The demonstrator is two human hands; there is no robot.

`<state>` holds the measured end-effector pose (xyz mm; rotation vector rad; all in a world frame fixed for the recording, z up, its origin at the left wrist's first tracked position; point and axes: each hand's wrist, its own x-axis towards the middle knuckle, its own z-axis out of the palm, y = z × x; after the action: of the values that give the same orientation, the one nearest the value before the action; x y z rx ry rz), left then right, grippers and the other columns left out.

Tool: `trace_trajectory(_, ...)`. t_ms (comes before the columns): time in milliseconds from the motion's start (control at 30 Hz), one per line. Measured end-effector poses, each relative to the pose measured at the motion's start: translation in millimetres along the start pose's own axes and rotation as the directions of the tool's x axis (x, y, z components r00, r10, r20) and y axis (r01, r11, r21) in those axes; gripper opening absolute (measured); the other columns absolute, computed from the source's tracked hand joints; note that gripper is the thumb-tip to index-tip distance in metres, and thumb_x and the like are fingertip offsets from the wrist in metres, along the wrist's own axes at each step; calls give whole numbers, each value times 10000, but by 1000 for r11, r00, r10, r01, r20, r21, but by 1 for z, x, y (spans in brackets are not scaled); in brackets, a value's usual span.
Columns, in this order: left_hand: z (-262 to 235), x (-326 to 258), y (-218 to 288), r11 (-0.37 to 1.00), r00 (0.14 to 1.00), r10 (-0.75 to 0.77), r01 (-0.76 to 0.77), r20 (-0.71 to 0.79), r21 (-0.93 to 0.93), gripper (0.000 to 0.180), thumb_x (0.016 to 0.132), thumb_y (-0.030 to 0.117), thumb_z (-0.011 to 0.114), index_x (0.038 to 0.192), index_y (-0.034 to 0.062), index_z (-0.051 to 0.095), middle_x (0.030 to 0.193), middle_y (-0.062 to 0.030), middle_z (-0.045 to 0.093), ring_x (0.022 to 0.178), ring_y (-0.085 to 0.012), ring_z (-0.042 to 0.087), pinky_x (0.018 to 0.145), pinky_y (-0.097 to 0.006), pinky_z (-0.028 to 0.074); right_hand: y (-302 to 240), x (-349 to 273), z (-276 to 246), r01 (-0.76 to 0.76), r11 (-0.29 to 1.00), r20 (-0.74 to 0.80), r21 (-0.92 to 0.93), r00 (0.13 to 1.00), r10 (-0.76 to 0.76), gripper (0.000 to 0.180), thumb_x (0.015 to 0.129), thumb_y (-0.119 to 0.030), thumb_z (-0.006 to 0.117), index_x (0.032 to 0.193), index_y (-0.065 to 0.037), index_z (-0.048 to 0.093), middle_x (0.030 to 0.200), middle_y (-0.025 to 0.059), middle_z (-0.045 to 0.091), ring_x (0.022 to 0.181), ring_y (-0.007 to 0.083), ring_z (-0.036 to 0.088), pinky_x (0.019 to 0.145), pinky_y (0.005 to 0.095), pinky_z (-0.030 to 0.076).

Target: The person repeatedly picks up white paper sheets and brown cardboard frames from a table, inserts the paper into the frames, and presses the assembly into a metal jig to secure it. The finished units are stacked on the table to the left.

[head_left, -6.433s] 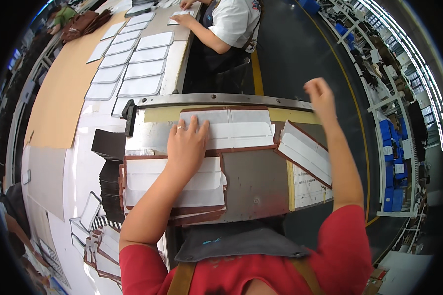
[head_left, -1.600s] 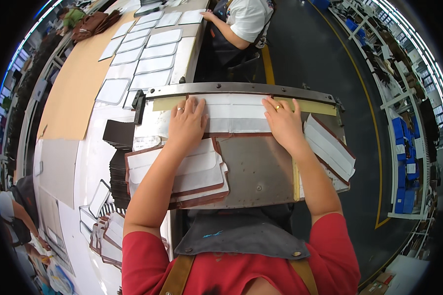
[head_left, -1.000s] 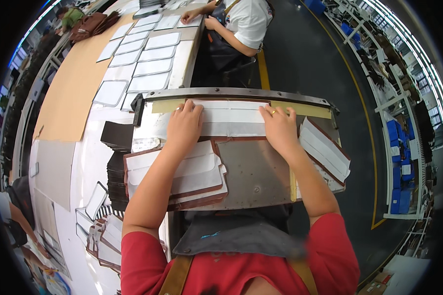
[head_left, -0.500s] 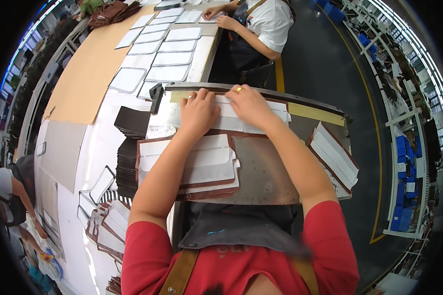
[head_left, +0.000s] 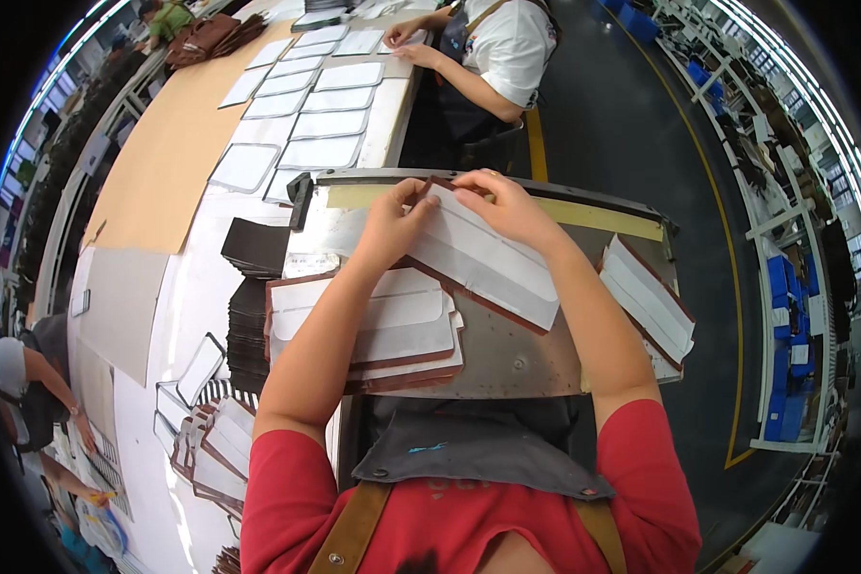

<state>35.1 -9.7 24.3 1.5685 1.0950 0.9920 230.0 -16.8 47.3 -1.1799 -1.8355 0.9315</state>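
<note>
A flat white panel with brown edging (head_left: 493, 263) lies slantwise over the grey metal work plate (head_left: 517, 359), its near right corner toward me. At its far end my left hand (head_left: 395, 222) pinches the left corner between thumb and fingers. My right hand (head_left: 507, 206) is closed on the far edge just to the right, thumb on the white face. Left of the panel, partly under my left forearm, rests a stack of similar white panels with brown borders (head_left: 407, 320). Another small pile of such panels (head_left: 646, 297) sits at the plate's right end.
Stacked dark strips (head_left: 249, 335) stand left of the plate. A metal bar (head_left: 584, 196) runs along its far side. Rows of white framed panels (head_left: 325, 124) cover the table beyond, where a co-worker (head_left: 507, 57) works. Fanned brown-edged pieces (head_left: 222, 445) lie lower left.
The panel under my hands has come away from the far bar and turned, its right end swinging toward me. My fingers went from pressing flat to pinching its far edge.
</note>
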Motion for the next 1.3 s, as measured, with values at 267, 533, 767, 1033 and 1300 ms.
trace_trajectory(267, 5, -7, 6, 965, 998, -43, 51, 36, -257, 189, 892, 153, 608, 1004, 1, 606, 819, -16, 595, 755, -84, 534, 692, -217, 422, -18, -1, 1, 92, 976, -81, -197, 991, -110, 178, 854, -157, 606, 815, 16, 612, 724, 84, 574, 680, 159, 549, 649, 299, 447)
trace_trajectory(533, 0, -5, 29, 723, 706, 634, -396, -316, 566, 392, 845, 194, 652, 1191, 51, 536, 1296, -133, 493, 1167, -293, 462, 1000, -412, 311, -16, -27, -40, 93, 877, -551, 471, 808, 210, 213, 908, -183, 605, 813, 7, 595, 720, 13, 564, 654, 66, 494, 600, 227, 422)
trace_trajectory(767, 15, -23, 11, 466, 898, 422, -334, 127, 819, 304, 860, 201, 596, 1158, 147, 565, 1270, -47, 521, 1178, -283, 469, 990, -460, 281, -10, -80, -15, -562, 622, 225, 546, 813, 537, 316, 939, -297, 559, 803, -17, 615, 671, 86, 636, 593, 148, 615, 587, 272, 508)
trace_trajectory(1033, 13, -26, 14, 486, 931, 132, -360, 341, 796, 255, 848, 191, 601, 1097, 153, 559, 1135, -55, 534, 1036, -293, 504, 948, -437, 339, 8, -69, -28, -42, 876, -191, -481, 980, -58, 266, 914, -199, 564, 1127, -53, 624, 1158, 111, 607, 1136, 268, 544, 928, 360, 441)
trace_trajectory(1300, 7, -22, -12, 479, 932, 186, -362, 310, 800, 424, 921, 366, 509, 1312, 204, 489, 1416, -89, 403, 1319, -337, 336, 1114, -485, 203, 39, -76, -24, 28, 595, -67, -803, 988, -138, 356, 923, -248, 531, 1252, -115, 565, 1320, 85, 533, 1255, 272, 452, 1040, 430, 348)
